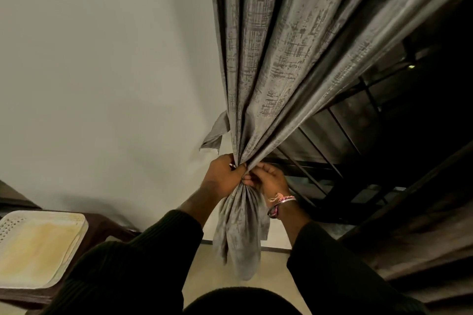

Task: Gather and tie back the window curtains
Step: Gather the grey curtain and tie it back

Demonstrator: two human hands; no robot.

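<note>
A grey patterned curtain hangs from above and narrows into a tight bunch at mid-frame. My left hand grips the bunch from the left, fingers curled round the fabric. Opposite it, my right hand, with bracelets on the wrist, pinches the same bunch from the right. Below both hands the gathered curtain tail hangs loose. A grey fabric tie-back strip sticks out to the left just above my left hand, against the wall.
A plain white wall fills the left side. A dark window with metal bars lies to the right. A second dark curtain hangs at the far right. A cream plastic stool stands at lower left.
</note>
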